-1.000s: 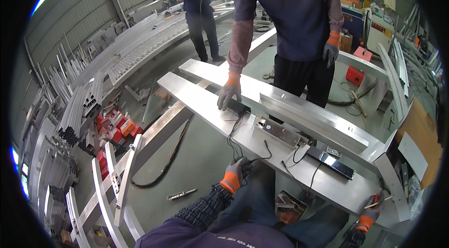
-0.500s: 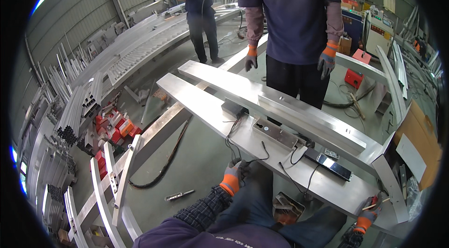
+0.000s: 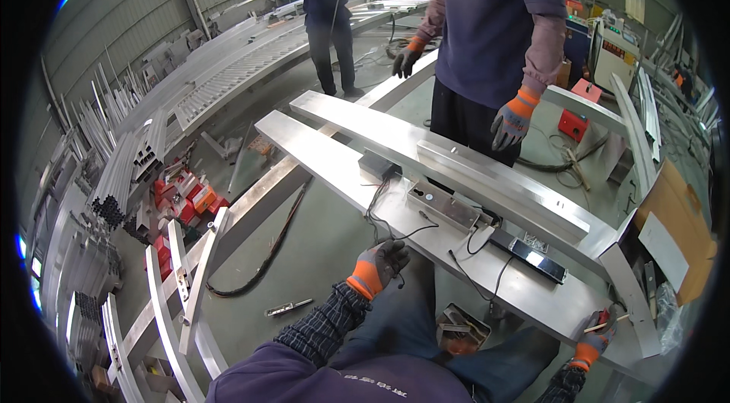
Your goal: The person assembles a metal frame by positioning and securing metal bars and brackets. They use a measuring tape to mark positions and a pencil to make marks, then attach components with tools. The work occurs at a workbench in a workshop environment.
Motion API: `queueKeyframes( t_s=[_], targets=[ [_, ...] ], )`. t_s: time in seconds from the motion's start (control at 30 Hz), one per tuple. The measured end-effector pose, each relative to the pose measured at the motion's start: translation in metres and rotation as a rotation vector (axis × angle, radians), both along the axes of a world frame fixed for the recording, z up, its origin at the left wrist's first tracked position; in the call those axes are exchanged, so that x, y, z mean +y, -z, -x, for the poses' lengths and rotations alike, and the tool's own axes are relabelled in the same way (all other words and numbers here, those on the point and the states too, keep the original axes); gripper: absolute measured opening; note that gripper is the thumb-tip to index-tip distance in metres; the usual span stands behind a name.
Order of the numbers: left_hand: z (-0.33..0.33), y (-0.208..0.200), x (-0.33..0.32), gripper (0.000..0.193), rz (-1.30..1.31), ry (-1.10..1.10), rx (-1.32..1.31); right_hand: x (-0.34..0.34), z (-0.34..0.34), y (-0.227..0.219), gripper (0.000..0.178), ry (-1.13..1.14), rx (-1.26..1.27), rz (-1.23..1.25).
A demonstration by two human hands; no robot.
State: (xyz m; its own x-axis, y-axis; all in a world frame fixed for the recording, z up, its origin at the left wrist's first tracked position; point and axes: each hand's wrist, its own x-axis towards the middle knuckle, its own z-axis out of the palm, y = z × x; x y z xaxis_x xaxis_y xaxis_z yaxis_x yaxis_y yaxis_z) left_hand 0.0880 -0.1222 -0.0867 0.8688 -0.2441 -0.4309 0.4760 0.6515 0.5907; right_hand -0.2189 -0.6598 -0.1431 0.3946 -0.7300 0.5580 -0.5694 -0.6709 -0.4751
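In front of me lies a long silver metal beam (image 3: pixel 304 152). My left hand (image 3: pixel 378 266), in a grey glove with an orange cuff, is closed on a thin black cable (image 3: pixel 401 281) beside the beam's near edge. Other dark cables (image 3: pixel 374 213) run up from near it to a black box (image 3: pixel 378 165) on the beam. Low at the right, my right hand (image 3: pixel 597 341) is closed round a small red-handled tool (image 3: pixel 604 317), partly hidden by the fingers. A thin tan stick (image 3: pixel 610 323) sticks out beside it. Two loose cable ends (image 3: pixel 452 254) lie mid-beam.
A metal housing (image 3: pixel 442 205) and a black device with a glossy screen (image 3: pixel 537 260) rest on the beam. A second beam (image 3: pixel 365 122) runs behind. Across it stands a co-worker (image 3: pixel 487 38). An open carton (image 3: pixel 677 228) is at right; a tray of parts (image 3: pixel 462 329) sits below.
My left hand has risen slightly and turned, with a cable end now showing below it. My right hand has shifted slightly left. The co-worker opposite has moved right, with their gloved hands shifted.
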Motion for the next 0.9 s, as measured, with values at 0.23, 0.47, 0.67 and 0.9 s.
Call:
queueKeyframes(
  t_s=[0.23, 0.47, 0.67, 0.9],
  targets=[
    [0.005, 0.007, -0.004, 0.03, -0.067, 0.12, -0.099, -0.018, 0.008, 0.03, 0.045, 0.122, 0.127, 0.073],
    [0.009, 0.033, 0.007, 0.042, -0.618, 0.265, -0.478, -0.019, 0.027, 0.032, 0.043, 0.18, 0.179, 0.047],
    [-0.02, 0.071, 0.051, 0.046, -0.57, 0.337, -0.485, -0.035, 0.034, 0.033, 0.047, 0.094, 0.069, 0.053],
    [-0.049, 0.071, 0.099, 0.04, -0.63, 0.208, -0.641, -0.026, 0.015, 0.035, 0.05, 0.203, 0.189, 0.096]
  ],
)
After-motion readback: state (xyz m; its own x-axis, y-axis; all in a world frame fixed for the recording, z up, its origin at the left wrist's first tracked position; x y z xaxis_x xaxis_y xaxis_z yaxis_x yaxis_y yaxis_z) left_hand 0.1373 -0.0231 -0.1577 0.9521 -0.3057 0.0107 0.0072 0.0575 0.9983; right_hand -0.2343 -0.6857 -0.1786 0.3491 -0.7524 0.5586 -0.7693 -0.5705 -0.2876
